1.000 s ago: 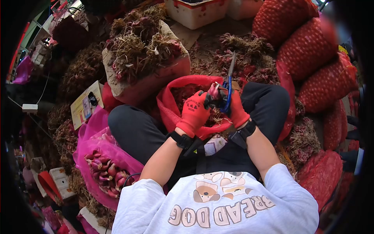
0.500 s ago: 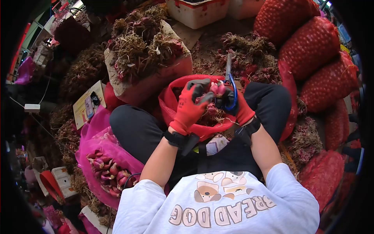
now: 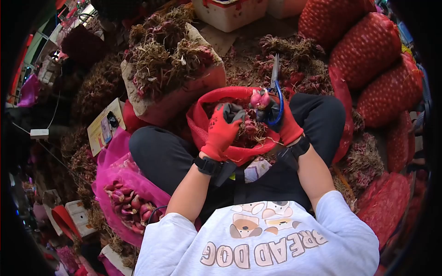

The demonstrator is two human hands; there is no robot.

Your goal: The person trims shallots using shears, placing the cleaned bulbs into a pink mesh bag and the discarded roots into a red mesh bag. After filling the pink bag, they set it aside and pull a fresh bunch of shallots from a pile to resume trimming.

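Note:
My right hand (image 3: pixel 286 120), in a red and black glove, grips blue-handled scissors (image 3: pixel 279 102), their blades pointing up and away. A pair of pink shallots (image 3: pixel 260 99) sits at the fingertips of that hand. My left hand (image 3: pixel 223 128), gloved the same way, has its fingers curled in just left of the shallots; what they hold, if anything, is hidden. Both hands are over an open red mesh bag (image 3: pixel 199 131) between my legs. More shallots with dry roots (image 3: pixel 251 130) lie in the bag beneath the hands.
A box (image 3: pixel 156 108) heaped with dried shallot bunches (image 3: pixel 161 60) stands ahead left. Peeled shallots (image 3: pixel 131 204) fill a pink mesh bag (image 3: pixel 110 161) at the left. Full red sacks (image 3: pixel 366 50) line the right. Loose bunches (image 3: pixel 299 64) and a white foam box (image 3: pixel 230 16) are ahead.
My left hand has drawn back slightly from the shallots, and its spread fingers have curled in. The shallots and my right hand have shifted slightly; the scissors now point more upright.

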